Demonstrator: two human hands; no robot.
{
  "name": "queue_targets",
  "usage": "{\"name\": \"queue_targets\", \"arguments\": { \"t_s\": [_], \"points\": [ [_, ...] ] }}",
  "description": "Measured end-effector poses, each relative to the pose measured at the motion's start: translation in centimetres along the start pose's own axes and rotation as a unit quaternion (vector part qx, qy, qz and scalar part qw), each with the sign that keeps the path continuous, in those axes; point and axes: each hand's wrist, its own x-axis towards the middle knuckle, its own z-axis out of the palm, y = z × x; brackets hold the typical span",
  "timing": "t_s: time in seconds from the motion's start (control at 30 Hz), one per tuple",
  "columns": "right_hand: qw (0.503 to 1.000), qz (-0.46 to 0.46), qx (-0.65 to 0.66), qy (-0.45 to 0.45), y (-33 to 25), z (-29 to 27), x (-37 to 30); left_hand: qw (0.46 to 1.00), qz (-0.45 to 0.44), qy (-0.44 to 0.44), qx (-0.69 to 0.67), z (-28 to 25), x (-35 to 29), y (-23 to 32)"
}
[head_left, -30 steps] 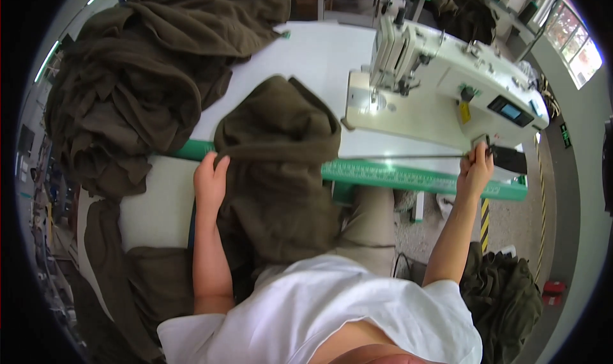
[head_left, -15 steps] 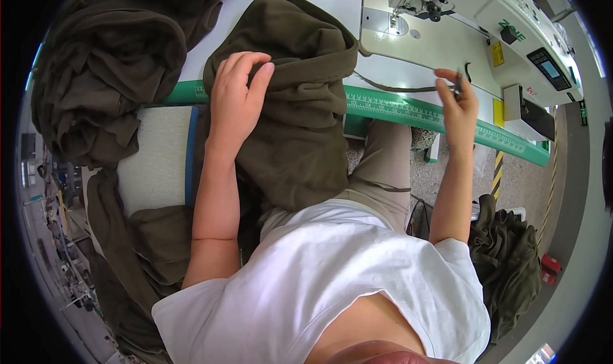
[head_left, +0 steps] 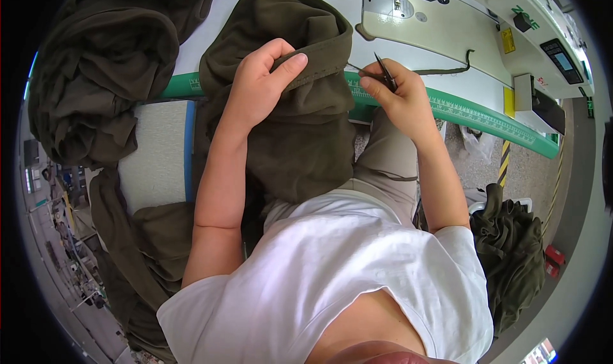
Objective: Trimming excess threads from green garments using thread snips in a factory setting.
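Note:
My left hand (head_left: 260, 86) is closed on the stitched edge of a dark olive garment (head_left: 303, 131), thumb on top of the fold. The cloth lies over the table edge and hangs down onto my lap. To its right, my right hand (head_left: 403, 99) is closed around small dark thread snips (head_left: 385, 72), whose pointed tips stick up past the fingers. A thin olive fabric strip (head_left: 440, 71) runs from behind the right hand toward the sewing machine bed, its far end curled up. The right fingertips are close to the garment's right edge; whether they also pinch the strip is unclear.
A sewing machine (head_left: 440, 29) stands at the far right. A green ruler strip (head_left: 476, 116) lines the table's front edge. Olive cloth is heaped at the left (head_left: 102, 76) beside a pale padded block (head_left: 158, 153); another cloth pile (head_left: 507, 255) sits at lower right.
My right hand has moved left, from beside the machine to the garment's right edge, bringing the snips. My left hand has shifted slightly right and closed on the stitched edge.

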Motion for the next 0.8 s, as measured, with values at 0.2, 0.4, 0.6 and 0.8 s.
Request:
{"name": "queue_targets", "arguments": {
  "t_s": [0.2, 0.4, 0.6, 0.8],
  "points": [
    [0.995, -0.065, 0.082, 0.008, -3.0, 0.1, -1.5, 0.998, 0.024, -0.030, -0.059, 0.6, -1.9, 1.6],
    [0.985, -0.169, 0.021, 0.027, -3.5, 1.2, -2.1, 0.971, 0.182, -0.015, 0.154, 1.4, -2.2, 3.3],
    [0.984, -0.174, 0.009, 0.046, -2.6, 0.1, -2.6, 0.959, -0.058, -0.069, -0.270, 3.2, -1.8, 1.9],
    [0.987, -0.141, -0.040, 0.063, -0.4, 0.0, -2.6, 0.949, -0.055, -0.035, -0.310, 4.5, -2.3, 1.5]
  ]
}}
